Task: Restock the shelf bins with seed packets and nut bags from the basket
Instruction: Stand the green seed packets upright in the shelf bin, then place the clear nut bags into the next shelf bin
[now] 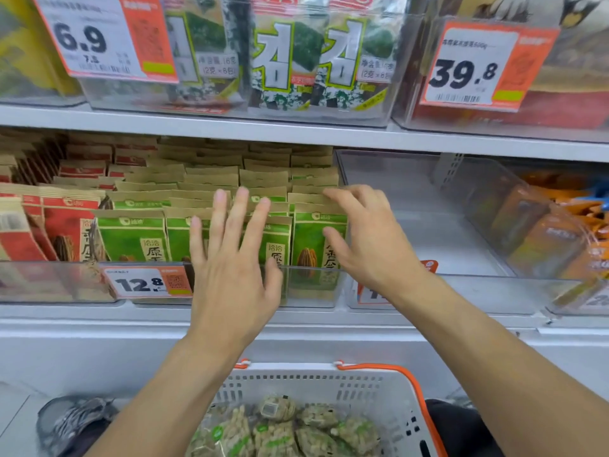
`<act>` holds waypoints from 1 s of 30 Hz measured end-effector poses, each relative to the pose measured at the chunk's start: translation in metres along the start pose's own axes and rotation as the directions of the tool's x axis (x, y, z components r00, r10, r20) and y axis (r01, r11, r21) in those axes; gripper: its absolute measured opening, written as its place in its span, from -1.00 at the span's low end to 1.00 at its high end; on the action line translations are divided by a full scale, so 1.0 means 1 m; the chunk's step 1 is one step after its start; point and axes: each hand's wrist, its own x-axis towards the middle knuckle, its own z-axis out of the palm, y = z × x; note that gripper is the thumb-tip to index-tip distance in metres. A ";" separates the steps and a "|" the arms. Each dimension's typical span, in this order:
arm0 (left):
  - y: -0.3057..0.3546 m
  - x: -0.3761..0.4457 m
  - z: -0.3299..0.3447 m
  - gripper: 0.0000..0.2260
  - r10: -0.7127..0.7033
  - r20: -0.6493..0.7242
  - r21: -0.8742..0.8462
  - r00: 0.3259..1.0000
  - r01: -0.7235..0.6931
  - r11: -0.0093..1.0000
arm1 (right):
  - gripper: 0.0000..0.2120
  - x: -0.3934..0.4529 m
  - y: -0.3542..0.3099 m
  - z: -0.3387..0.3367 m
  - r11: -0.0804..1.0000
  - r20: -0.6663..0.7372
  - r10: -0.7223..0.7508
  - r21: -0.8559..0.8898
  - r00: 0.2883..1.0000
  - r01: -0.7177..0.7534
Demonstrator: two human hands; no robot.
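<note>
So the whole view is a white store shelf unit [296, 133], two levels showing, with clear plastic bins along both. Top level has a bin of seaweed snack packs [296, 61] in the middle, with a 6.9 price tag [99, 37] to the left and a 39.8 price tag [478, 67] on the bin to the right.

Lower level: the clear bin [313, 288] in the middle is packed with rows of green seed packets [131, 235] standing upright, kraft-paper tops, front row pressed up against the bin's front wall. Red seed packets [66, 225] fill the bin just to the left. To the right there's a see-through bin [428, 225] showing its bare floor, and further right one with orange bags [543, 239]. A 12.8 tag [145, 283] hangs on the green bin's front.

Down at the bottom, a white basket [313, 387] with orange handles sits right below the shelf, holding nut bags [283, 430] with green labels, piled loosely.

The left hand [230, 275] is up in front of the green packets, fingers straight and spread wide, not gripping anything. The right hand [365, 239] is at the right end of that row, fingers loosely bent over the packet tops, thumb against the front of the rightmost packet; can't tell if it's actually pinching it.
</note>
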 end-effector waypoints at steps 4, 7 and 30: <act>0.013 -0.011 -0.001 -0.52 -0.033 -0.240 -0.149 0.970 -0.004 0.989 | -0.56 -0.019 -0.008 -0.002 0.998 -0.186 -0.017 0.057 0.982 0.028; 0.023 -0.025 0.002 -0.73 -0.080 -0.314 -0.287 0.946 -0.015 0.958 | -0.80 -0.045 -0.017 -0.009 0.977 -0.320 -0.133 0.118 0.938 0.179; 0.003 -0.280 0.126 -0.50 -0.472 0.819 0.217 0.328 0.584 0.782 | -0.35 -0.324 0.083 0.142 0.722 0.774 0.530 -0.199 0.346 -0.663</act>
